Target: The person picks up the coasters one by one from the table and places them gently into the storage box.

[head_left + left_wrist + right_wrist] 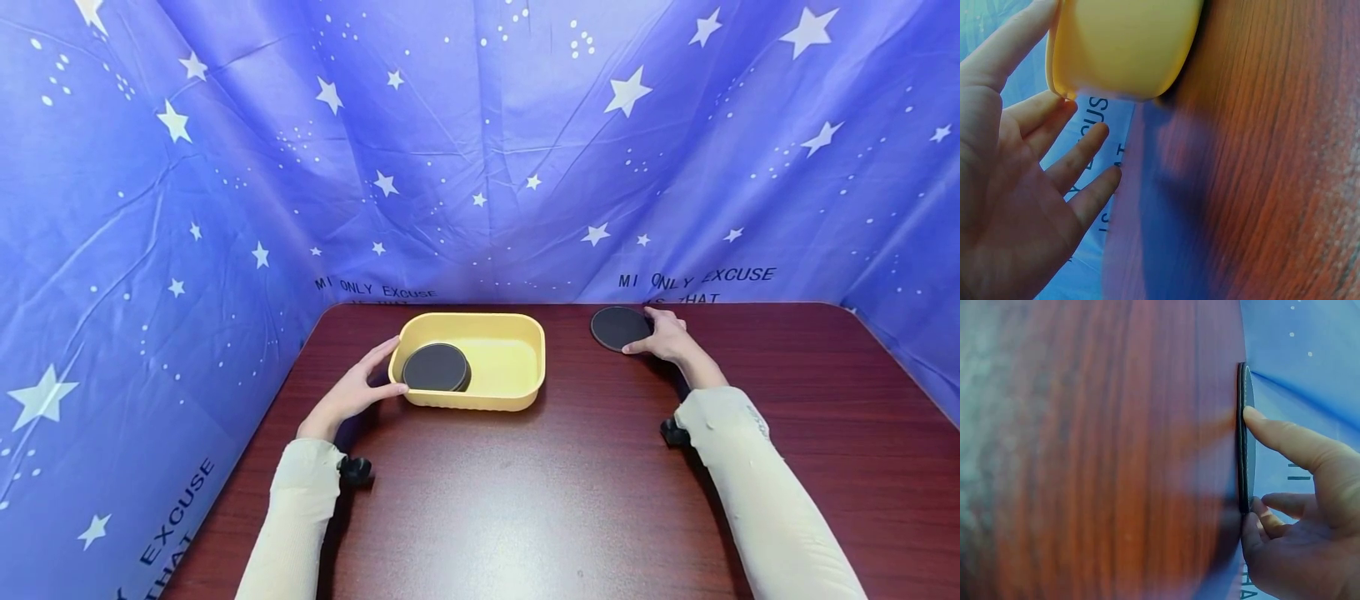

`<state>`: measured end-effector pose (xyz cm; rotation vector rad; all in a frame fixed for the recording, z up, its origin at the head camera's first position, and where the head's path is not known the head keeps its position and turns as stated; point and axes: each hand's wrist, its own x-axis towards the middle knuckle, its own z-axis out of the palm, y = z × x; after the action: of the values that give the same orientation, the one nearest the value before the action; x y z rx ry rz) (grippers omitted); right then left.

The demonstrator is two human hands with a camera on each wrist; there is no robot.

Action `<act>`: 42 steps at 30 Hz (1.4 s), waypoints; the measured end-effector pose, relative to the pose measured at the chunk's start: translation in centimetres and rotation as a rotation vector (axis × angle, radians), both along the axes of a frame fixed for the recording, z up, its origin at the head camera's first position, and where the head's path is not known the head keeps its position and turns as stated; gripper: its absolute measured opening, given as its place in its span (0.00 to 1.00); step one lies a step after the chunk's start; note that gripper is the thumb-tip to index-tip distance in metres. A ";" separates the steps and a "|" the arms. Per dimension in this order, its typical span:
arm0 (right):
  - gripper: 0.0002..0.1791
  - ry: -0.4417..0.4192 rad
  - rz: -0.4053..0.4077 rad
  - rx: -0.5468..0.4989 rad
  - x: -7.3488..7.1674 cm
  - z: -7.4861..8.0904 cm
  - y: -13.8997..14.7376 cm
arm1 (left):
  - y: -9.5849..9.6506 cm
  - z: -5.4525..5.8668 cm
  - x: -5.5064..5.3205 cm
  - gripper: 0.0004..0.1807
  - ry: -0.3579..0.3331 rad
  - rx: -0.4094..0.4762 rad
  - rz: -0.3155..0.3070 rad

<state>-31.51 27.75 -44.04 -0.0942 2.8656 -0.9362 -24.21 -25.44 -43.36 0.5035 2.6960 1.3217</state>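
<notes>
In the head view a yellow rectangular bin stands on the table, left of the middle. Inside its left end lies a round black coaster, with a thick dark edge below its top. My left hand spans the bin's left end, thumb at the near rim and fingertips at the far corner; the other fingers stand spread in the left wrist view. Near the table's back edge, my right hand grips another round black coaster by its right side. The right wrist view shows this coaster edge-on, with pale stitching.
Dark red wood-grain table lies under everything. A blue curtain with white stars and printed words hangs behind the back edge and along the left side. A black wrist mount sits at the left sleeve, another at the right.
</notes>
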 end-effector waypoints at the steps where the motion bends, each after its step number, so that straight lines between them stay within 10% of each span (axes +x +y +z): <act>1: 0.57 0.002 0.005 -0.002 0.0 0.0 0.0 | 0.0 0.0 0.0 0.46 -0.001 0.001 -0.002; 42: 0.49 0.070 -0.018 -0.188 0.8 0.0 1.3 | 0.0 0.1 0.1 0.47 0.023 -0.018 -0.010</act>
<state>-30.71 29.05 -44.01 -0.1206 2.8378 -1.2280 -24.08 -25.40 -43.25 0.5334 2.7174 1.2960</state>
